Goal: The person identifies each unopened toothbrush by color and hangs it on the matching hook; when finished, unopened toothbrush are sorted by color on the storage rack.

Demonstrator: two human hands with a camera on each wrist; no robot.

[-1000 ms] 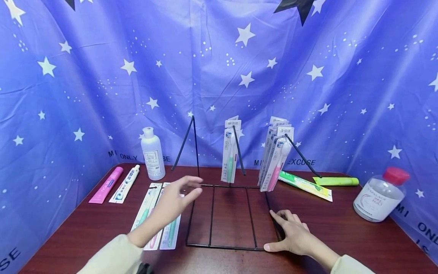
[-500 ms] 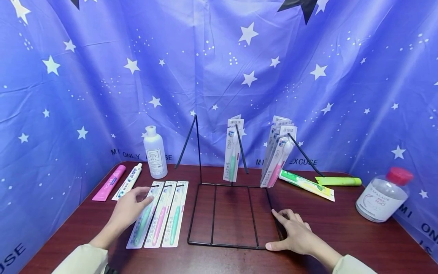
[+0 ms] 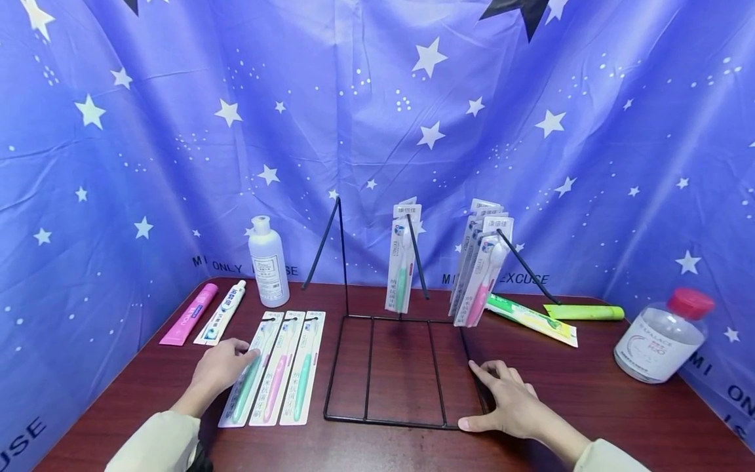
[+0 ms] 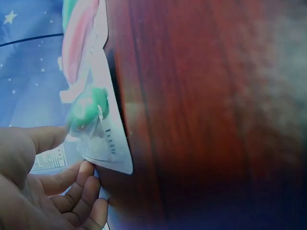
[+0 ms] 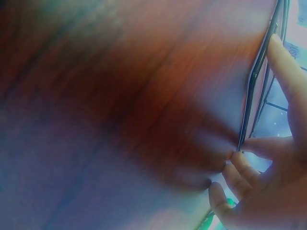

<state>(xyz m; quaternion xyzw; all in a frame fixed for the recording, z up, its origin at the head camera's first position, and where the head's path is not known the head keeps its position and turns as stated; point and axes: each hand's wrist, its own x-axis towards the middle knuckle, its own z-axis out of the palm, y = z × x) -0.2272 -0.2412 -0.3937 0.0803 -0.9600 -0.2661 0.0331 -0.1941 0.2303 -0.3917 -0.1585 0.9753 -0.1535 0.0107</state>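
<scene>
Three packaged toothbrushes lie side by side on the table, left of a black wire display rack (image 3: 367, 387). My left hand (image 3: 219, 367) is at the left edge of the leftmost packaged toothbrush (image 3: 248, 380). In the left wrist view, its thumb touches the clear front by the green handle (image 4: 88, 110) and its fingertips meet the card's edge. Beside it lie a pink packaged toothbrush (image 3: 277, 377) and a green one (image 3: 303, 377). My right hand (image 3: 507, 403) rests spread at the rack's front right corner, with thumb and forefinger against the rods.
Packaged toothbrushes hang on the rack's middle hook (image 3: 417, 259) and right hook (image 3: 527, 265); the left hook (image 3: 321, 242) is bare. A pink tube (image 3: 189, 314), white toothpaste (image 3: 221, 314) and white bottle (image 3: 268, 262) stand left. Right are green-yellow toothpaste (image 3: 533, 318), a yellow-green tube (image 3: 584, 312) and a red-capped bottle (image 3: 659, 341).
My left hand has moved from beside the rack, left and down to the leftmost packaged toothbrush. My right hand has stayed at the rack's corner. The front pink pack on the right hook sways slightly.
</scene>
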